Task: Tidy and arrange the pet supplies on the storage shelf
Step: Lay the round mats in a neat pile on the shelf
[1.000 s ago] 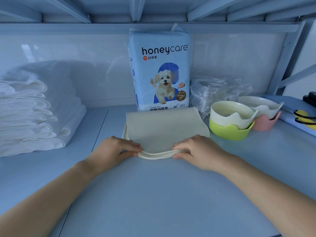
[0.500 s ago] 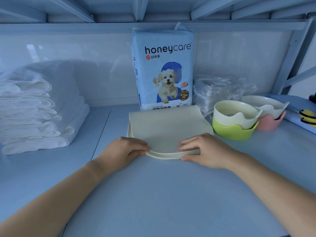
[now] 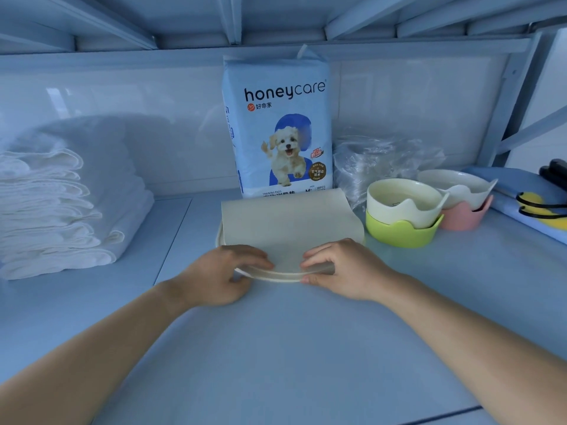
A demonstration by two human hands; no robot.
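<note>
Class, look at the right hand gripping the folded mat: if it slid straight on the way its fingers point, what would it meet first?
Its fingers point leftward along the folded mat's near edge, so the right hand would probably first meet the left hand, across a small gap.

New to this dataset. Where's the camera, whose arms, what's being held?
No robot here: a person wears one wide-angle camera on the head, looking down at their own bare arms. The left hand and right hand each pinch the near edge of a folded cream mat on the blue shelf. Behind it a honeycare pad pack stands upright. To the left lies a stack of white folded cloths; to the right sit a green bowl and a pink bowl, each with a pale insert, and a clear plastic bag behind them.
</note>
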